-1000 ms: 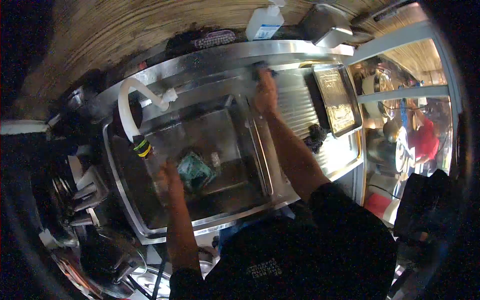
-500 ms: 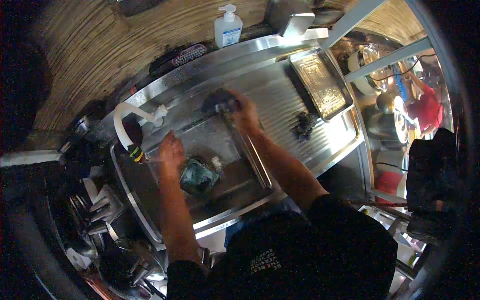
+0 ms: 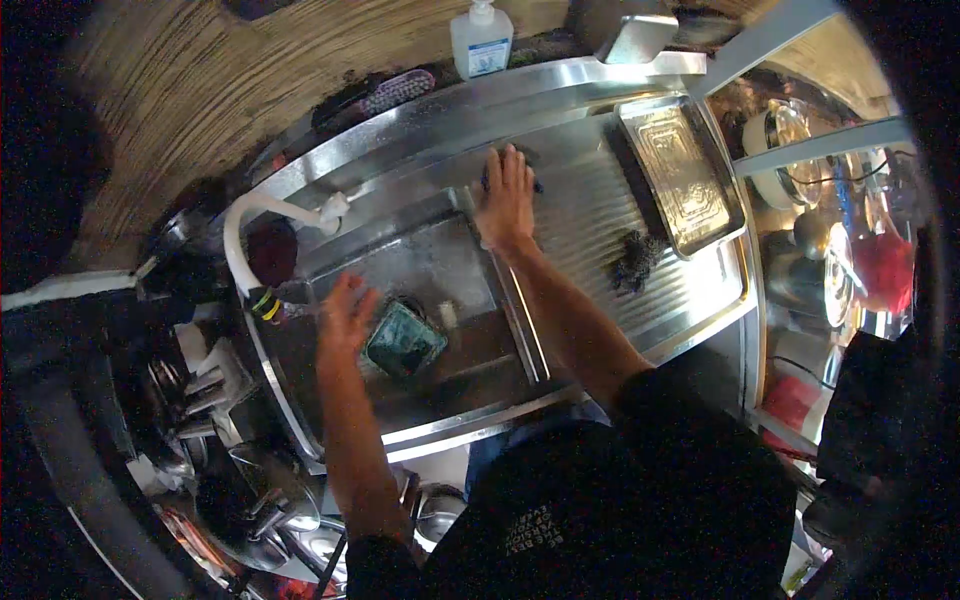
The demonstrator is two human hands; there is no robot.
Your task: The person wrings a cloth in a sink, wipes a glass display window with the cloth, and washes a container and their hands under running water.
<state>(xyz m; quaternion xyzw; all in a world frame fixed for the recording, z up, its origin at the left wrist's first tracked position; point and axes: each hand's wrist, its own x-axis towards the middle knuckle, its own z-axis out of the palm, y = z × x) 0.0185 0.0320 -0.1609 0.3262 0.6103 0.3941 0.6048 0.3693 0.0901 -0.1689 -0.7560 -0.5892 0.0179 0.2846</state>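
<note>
My right hand (image 3: 508, 200) lies flat with fingers stretched over a dark, soft-looking pad (image 3: 538, 184), pressed to the steel by the sink's right rim. Most of the pad is hidden, and I cannot tell if it is a cloth or a sponge. My left hand (image 3: 346, 312) hovers over the sink (image 3: 440, 270), fingers apart and holding nothing. Just right of it, a square green container (image 3: 408, 338) sits in the sink. A white curved hose (image 3: 236, 240) with a black and yellow end (image 3: 266, 304) arches left of that hand.
A shiny metal tray (image 3: 685, 180) rests on the ribbed drainboard (image 3: 590, 200), beside a dark scrubber (image 3: 638, 258). Behind stand a pump bottle (image 3: 482, 42) and a brush (image 3: 398, 92). Pans and utensils (image 3: 215, 390) crowd the lower left. A person in red (image 3: 885, 272) is beyond the frame.
My right hand has moved right and away from me, across the sink's rim, taking the dark pad along. The fingers of my left hand have spread from a closed shape. The view has shifted slightly.
</note>
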